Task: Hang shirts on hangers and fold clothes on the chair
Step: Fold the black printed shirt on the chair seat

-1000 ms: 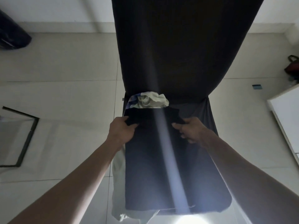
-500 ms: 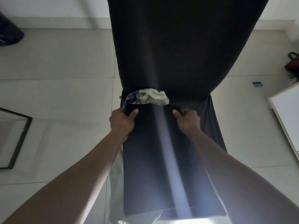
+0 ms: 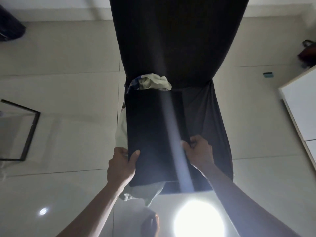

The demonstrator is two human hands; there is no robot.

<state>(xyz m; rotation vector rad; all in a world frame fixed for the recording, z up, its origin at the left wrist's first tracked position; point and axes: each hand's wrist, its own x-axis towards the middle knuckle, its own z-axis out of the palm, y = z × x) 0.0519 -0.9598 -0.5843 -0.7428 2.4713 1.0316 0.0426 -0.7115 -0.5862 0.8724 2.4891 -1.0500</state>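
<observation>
Dark cloth covered the chair (image 3: 213, 117) in the head view, and on its seat lay a folded dark garment (image 3: 153, 134), flat and rectangular. The left hand (image 3: 122, 165) pinched its near left edge, thumb on top and fingers underneath. The right hand (image 3: 198, 151) curled round the garment's right edge. A crumpled pale garment (image 3: 153, 82) sat against the chair back, just beyond the fold. Another light cloth (image 3: 122, 134) hung out beneath the dark garment on the left, over the tiled floor (image 3: 68, 65).
</observation>
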